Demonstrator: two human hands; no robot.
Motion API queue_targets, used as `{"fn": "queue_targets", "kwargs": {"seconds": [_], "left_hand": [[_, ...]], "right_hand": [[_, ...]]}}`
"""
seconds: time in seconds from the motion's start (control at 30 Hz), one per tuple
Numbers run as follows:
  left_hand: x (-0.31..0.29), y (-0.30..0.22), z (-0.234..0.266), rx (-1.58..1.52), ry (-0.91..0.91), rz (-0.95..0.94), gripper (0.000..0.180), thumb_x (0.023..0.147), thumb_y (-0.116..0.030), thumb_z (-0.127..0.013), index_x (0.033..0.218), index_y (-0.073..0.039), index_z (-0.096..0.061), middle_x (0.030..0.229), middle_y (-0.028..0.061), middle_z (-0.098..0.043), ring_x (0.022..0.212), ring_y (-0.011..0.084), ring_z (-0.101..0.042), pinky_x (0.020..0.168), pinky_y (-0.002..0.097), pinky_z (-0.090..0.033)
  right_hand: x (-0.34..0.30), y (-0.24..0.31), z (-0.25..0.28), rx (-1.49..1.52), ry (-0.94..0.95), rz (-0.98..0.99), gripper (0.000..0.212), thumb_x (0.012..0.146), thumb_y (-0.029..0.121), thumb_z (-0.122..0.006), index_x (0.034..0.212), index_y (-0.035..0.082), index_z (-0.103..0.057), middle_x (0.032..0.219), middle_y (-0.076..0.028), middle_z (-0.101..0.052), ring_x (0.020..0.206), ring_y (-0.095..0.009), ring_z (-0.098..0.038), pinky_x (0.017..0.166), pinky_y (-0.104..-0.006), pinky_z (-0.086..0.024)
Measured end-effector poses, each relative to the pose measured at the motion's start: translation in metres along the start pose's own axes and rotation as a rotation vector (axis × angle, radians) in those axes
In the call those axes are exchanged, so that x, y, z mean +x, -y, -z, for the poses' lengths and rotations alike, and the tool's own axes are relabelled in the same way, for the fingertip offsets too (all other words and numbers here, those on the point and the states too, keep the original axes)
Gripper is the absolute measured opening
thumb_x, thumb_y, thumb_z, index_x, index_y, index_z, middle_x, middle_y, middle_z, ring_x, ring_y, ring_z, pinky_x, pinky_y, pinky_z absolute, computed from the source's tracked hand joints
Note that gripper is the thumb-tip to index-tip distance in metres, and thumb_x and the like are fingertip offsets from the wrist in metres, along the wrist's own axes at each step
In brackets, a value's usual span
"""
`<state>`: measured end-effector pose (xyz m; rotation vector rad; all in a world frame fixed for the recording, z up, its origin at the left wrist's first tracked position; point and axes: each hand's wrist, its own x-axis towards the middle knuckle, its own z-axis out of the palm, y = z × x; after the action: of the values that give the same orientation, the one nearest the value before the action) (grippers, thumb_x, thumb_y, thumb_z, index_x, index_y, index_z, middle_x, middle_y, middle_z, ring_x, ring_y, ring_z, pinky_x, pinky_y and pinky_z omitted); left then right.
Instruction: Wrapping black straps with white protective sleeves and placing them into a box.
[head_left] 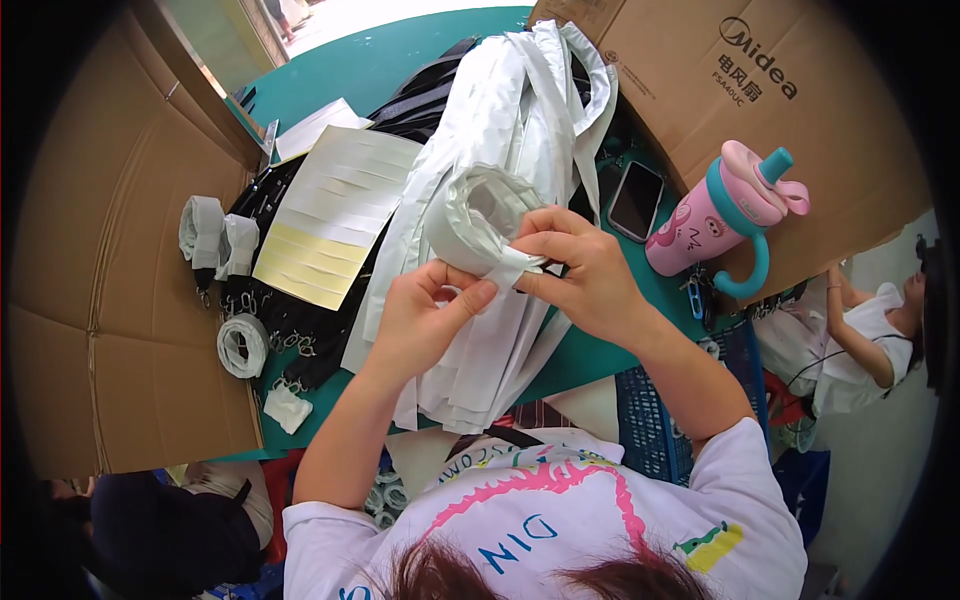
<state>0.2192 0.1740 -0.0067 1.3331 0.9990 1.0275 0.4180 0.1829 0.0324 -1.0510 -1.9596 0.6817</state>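
Note:
Both hands work at a rolled white band, a loose coil with an open centre, held above a pile of long white strips. My left hand is closed at the coil's lower left, its thumb and bent fingers against the underside. My right hand pinches a small white tab between thumb and fingers on the coil's lower right side. The tab lies against the band; where its other end goes is hidden. Under the coil the white strips spread along the table toward me.
A white-and-yellow slit sheet lies left, over black straps with metal clips. Smaller white rolls sit beside it. At right are a phone, a pink tumbler and a cardboard box. Another person sits far right.

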Motion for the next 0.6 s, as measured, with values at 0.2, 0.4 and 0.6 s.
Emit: {"fn": "queue_targets", "kwargs": {"seconds": [0.2, 0.4, 0.6], "left_hand": [[0.0, -0.011, 0.012, 0.325, -0.007, -0.206, 0.021, 0.074, -0.018, -0.074, 0.077, 0.0, -0.064, 0.069, 0.0036, -0.063, 0.065, 0.0086, -0.056, 0.062, 0.0244, -0.044], [0.011, -0.013, 0.017, 0.511, -0.286, -0.464, 0.036, 0.062, -0.021, -0.082, 0.071, -0.004, -0.052, 0.071, 0.004, -0.051, 0.068, 0.0172, -0.052, 0.061, 0.0266, -0.041], [-0.001, -0.002, -0.015, 0.578, -0.706, -0.788, 0.039, 0.054, -0.02, -0.086, 0.066, -0.01, -0.05, 0.071, 0.0019, -0.042, 0.069, 0.0213, -0.042, 0.061, 0.0319, -0.033]], "right_hand": [[0.001, 0.003, 0.005, 0.029, 0.24, -0.052, 0.025, 0.069, 0.008, -0.074, 0.092, 0.001, -0.065, 0.095, -0.006, -0.057, 0.087, -0.016, -0.056, 0.074, -0.0253, -0.044], [-0.01, -0.003, -0.021, 0.205, 0.147, -0.335, 0.02, 0.078, 0.009, -0.069, 0.095, 0.001, -0.064, 0.098, -0.004, -0.059, 0.086, -0.009, -0.055, 0.077, -0.0241, -0.044], [-0.02, 0.002, -0.065, 0.829, -0.275, -0.347, 0.029, 0.085, 0.006, -0.061, 0.112, -0.002, -0.055, 0.109, -0.008, -0.059, 0.095, -0.011, -0.056, 0.085, -0.0243, -0.043]]}}
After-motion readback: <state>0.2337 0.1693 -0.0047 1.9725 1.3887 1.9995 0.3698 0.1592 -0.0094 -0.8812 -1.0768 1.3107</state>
